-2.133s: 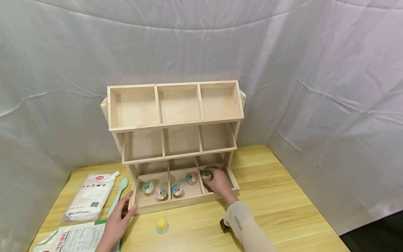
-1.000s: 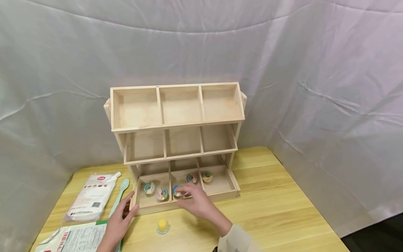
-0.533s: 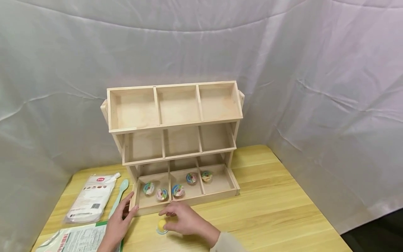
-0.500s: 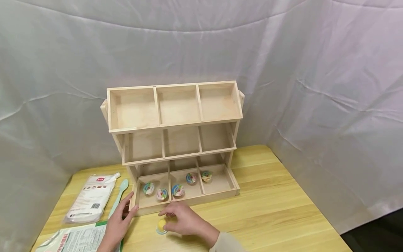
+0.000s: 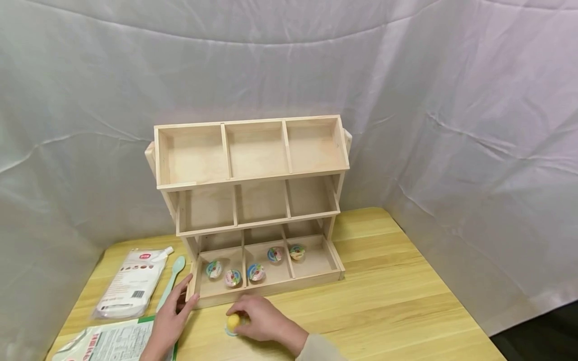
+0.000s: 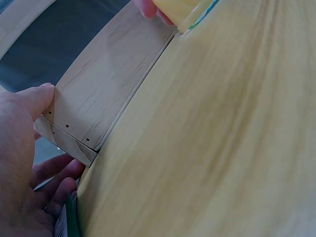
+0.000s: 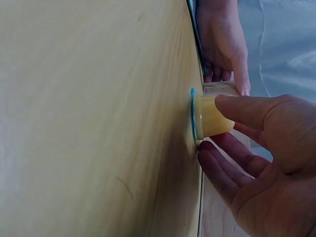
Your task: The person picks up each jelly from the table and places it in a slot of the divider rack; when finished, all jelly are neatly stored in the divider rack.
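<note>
Pinching the yellow jelly cup (image 5: 233,322) with our right hand (image 5: 262,323), just before the wooden rack (image 5: 253,200); our left hand (image 5: 169,321) rests relaxed on its corner.

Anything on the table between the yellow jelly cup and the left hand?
No. In the head view only bare table lies between the yellow jelly cup and the left hand.

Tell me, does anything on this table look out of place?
One small yellow jelly cup sits upside down on the wooden table, lid down, outside the wooden shelf rack, while five similar cups lie in its bottom tray. The right hand pinches it.
</note>
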### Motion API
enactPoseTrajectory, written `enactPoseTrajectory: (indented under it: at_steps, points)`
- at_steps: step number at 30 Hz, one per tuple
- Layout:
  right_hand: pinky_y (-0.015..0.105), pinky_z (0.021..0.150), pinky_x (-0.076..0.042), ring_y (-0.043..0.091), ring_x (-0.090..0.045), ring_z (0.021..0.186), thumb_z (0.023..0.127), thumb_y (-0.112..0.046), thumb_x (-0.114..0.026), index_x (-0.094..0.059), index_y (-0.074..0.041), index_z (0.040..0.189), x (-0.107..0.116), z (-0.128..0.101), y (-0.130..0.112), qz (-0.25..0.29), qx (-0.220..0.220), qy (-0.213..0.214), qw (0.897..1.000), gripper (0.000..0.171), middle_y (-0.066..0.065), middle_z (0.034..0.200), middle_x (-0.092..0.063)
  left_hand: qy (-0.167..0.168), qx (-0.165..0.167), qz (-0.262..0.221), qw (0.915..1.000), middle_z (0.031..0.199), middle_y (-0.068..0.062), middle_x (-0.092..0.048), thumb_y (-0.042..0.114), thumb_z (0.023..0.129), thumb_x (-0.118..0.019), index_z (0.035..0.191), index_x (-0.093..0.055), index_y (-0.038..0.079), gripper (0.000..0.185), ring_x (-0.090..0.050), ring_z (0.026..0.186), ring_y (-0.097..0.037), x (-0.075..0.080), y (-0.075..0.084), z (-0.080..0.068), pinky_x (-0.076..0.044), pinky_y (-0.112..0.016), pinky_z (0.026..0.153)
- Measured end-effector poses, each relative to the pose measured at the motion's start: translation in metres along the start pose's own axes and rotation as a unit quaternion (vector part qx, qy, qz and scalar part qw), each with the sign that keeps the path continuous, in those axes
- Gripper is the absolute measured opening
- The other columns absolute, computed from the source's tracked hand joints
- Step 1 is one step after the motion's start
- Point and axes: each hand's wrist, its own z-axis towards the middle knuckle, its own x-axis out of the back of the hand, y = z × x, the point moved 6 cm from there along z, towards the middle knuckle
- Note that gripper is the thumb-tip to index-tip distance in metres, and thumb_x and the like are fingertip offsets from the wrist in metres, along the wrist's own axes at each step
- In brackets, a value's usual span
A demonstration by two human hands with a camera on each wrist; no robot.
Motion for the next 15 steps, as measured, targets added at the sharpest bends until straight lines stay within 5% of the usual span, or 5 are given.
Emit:
enactPoseTrajectory:
  at_steps: [15]
  points:
    - [0.012, 0.078, -0.041, -0.006, -0.050, 0.086, 0.080, -0.033, -0.078, -0.071, -0.025, 0.102, 0.0032, 0.0024, 0.0010, -0.017, -0.003, 0.022, 1.000, 0.025, -0.021, 0.095, -0.060, 0.002, -0.003, -0.003, 1.0000, 0.132, -0.009, -0.050, 0.055, 0.096, -0.047, 0.149, -0.027, 0.038, 0.059, -0.056, 0.101, -0.019, -0.0004, -0.0018, 0.0010, -0.048, -0.031, 0.075]
